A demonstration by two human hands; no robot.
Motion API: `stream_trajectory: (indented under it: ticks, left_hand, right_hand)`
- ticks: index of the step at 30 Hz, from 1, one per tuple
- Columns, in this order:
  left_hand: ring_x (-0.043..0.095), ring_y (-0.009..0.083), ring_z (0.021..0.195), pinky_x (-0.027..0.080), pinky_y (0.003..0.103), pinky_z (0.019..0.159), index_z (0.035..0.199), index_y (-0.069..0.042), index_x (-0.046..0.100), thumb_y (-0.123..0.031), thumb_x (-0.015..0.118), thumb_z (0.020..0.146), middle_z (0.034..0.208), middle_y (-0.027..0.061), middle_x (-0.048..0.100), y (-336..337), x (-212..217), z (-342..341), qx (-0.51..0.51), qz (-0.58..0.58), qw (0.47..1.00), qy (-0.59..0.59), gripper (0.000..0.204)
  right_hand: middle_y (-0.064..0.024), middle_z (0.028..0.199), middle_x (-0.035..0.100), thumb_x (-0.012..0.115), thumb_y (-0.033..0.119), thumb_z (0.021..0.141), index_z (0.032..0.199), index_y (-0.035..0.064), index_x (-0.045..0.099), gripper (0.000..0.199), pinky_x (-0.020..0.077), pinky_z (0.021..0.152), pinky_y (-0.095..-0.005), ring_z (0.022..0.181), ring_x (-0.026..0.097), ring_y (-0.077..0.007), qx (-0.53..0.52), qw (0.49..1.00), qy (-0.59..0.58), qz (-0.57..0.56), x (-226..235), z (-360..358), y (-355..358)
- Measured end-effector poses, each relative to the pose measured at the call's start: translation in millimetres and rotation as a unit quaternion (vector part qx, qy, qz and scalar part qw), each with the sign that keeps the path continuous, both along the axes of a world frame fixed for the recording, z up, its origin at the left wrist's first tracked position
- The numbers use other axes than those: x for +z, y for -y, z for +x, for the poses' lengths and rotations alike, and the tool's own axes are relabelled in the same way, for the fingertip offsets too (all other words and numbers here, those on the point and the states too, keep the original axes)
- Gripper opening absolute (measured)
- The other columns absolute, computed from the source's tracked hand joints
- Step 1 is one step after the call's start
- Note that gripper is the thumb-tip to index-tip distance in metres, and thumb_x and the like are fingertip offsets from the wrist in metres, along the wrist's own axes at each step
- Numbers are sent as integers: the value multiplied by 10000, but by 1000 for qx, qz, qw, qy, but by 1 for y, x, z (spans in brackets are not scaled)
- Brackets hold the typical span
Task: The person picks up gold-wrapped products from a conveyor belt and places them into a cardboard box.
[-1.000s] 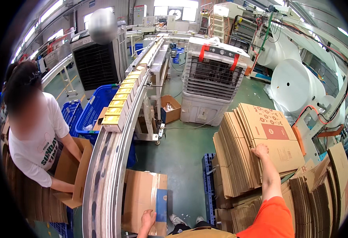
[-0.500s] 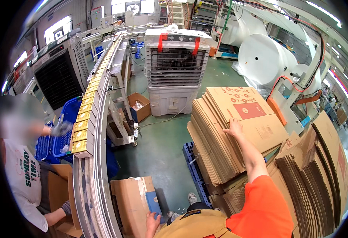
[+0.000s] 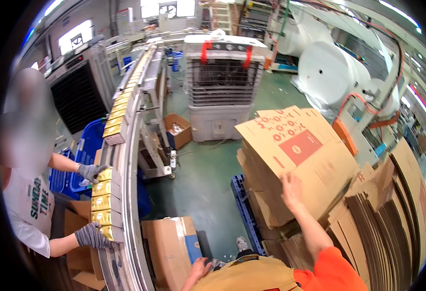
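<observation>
My right hand [image 3: 292, 190] grips the near edge of a flattened cardboard box [image 3: 319, 167], a tan sheet with a red printed panel. That sheet lies askew, its left corner raised over the stack of flat cartons [image 3: 259, 208]. My left hand [image 3: 200, 268] is low beside a closed brown carton [image 3: 167, 245] with clear tape and a blue patch. Its fingers are partly stretched and nothing shows in them; whether they touch the carton I cannot tell.
Left of me runs a conveyor [image 3: 133, 194] with gold-topped boxes [image 3: 107, 201]; a gloved co-worker [image 3: 28, 194] holds a row of them. A blue pallet [image 3: 247, 213] edges the stack. More flat cartons [image 3: 382, 218] lean at right. An air cooler [image 3: 222, 87] stands ahead.
The top flattened box has swung left and its edge lifted, with my right hand on it. My left hand has shifted right off the carton's blue patch. The co-worker now grips several boxes.
</observation>
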State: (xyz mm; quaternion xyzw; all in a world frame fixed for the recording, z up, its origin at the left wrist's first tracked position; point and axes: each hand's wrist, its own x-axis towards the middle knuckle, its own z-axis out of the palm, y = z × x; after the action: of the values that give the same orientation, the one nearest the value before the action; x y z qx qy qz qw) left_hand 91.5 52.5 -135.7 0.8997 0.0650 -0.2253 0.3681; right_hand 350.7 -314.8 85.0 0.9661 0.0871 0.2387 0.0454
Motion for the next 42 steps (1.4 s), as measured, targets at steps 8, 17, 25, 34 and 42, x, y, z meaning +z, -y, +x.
stream_trajectory:
  ticks: [8,17,25,34,42]
  left_hand:
    - [573,341,1027,466,400,882,1118,-26,594,-334,594,854,1127,159,591,-2,49,34,12,-28,986,162,406]
    - [515,392,1110,438,421,923,1255,-20,474,-239,675,811,1231,238,505,-13,127,41,208,-12,922,325,534]
    - [218,437,1345,200,549,1075,1394,-51,339,-534,699,709,1460,197,268,-32,292,11,344,391,788,328,912]
    - [190,386,1361,185,484,1083,1279,-41,443,-280,532,921,1467,208,209,-1,281,-1,723,369,453,369,440]
    - [145,295,1392,222,412,1098,1480,-109,44,-131,762,755,1517,148,98,-14,247,73,814,118,210,529,1020]
  right_hand:
    - [-189,880,552,547,-53,683,878,0,514,204,491,712,-419,823,576,-346,-11,999,-44,-21,29,22,22]
    - [-162,640,577,572,-13,655,758,11,529,114,471,574,-445,646,593,-354,299,932,-93,-181,223,54,-97]
    - [-185,682,585,625,22,672,904,6,593,234,461,599,-434,677,581,-382,672,631,-340,-186,231,92,-281]
    - [-182,677,600,643,45,687,905,26,586,226,496,578,-436,656,611,-363,872,369,-321,22,79,57,-387]
    - [-285,1154,562,674,437,794,1321,42,435,701,470,893,-391,1078,573,-346,763,182,-581,-217,67,115,-439]
